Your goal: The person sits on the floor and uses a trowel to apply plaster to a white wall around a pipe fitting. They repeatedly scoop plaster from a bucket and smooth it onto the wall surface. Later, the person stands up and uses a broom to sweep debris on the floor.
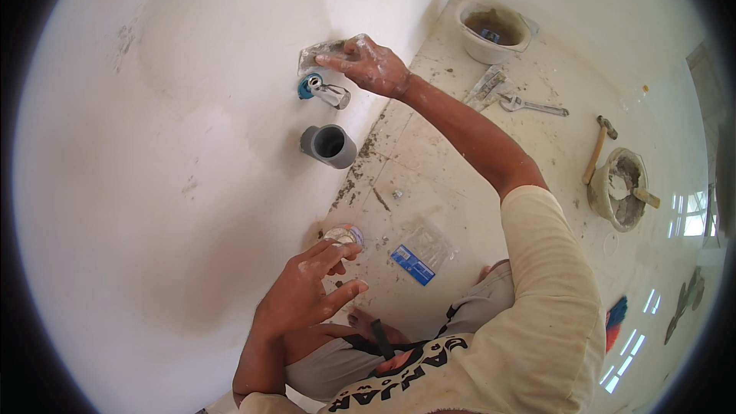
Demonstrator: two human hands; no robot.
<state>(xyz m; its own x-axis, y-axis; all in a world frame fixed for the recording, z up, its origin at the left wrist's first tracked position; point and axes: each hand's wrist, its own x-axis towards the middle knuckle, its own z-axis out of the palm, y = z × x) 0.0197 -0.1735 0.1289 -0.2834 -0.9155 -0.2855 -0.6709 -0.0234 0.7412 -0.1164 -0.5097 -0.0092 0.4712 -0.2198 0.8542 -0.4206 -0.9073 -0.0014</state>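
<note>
My right hand [372, 67] is closed on a flat, plaster-smeared scraper [318, 54], its blade against the white wall [207, 146]. Just below it, a chrome tap [331, 94] with a teal ring [307, 86] at its base sticks out of the wall. A grey plastic pipe [331, 146] projects from the wall under the tap. My left hand [314, 284], fingers bent and thumb apart, hovers low by the wall. Beyond its fingertips is a small round container [345, 234]; whether they touch it cannot be told.
On the dusty tiled floor [429, 176] lie a blue-topped plastic package [414, 263], an adjustable wrench [535, 106], a plastered trowel-like tool [486, 87] and a hammer [599, 149]. A bucket [491, 47] stands far off; a mortar bowl [607, 211] with a handled tool is to the right.
</note>
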